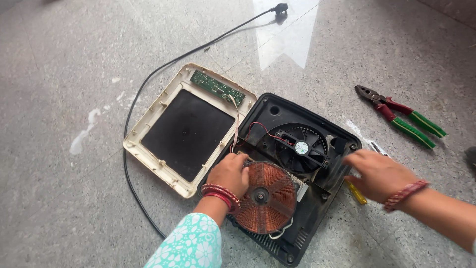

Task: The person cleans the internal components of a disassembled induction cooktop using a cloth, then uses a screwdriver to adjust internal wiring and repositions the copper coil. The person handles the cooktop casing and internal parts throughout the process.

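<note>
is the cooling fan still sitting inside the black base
Yes, the fan sits in the black base, beside the copper coil.

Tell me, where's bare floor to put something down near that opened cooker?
Free: wide floor left of the cream lid, beyond the black cord, and between the black base and pliers. Crowded: around the left hand, right hand, copper coil and fan.

Opened induction cooker base (277, 119), coil (267, 196) exposed
</note>
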